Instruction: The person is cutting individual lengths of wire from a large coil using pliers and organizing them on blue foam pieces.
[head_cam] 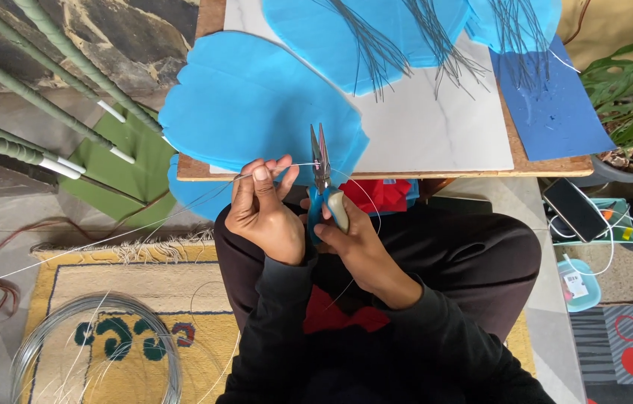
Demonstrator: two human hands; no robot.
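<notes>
Pinching thin wire (286,166) in the left hand (265,213) — right hand (354,239) grasping blue-handled pliers (321,176) — over blue foam petals (249,105).

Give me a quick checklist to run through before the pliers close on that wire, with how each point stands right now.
1. Pliers gripped by right hand: ok.
2. Wire pinched by left hand: ok.
3. Wire meets the pliers' tips: ok, it crosses them.
4. Left fingertips away from the tips: ok, apart.
5. Wire free back to the coil: cannot tell.
6. Blue petal sheet out of the bite: cannot tell, directly behind.
</notes>
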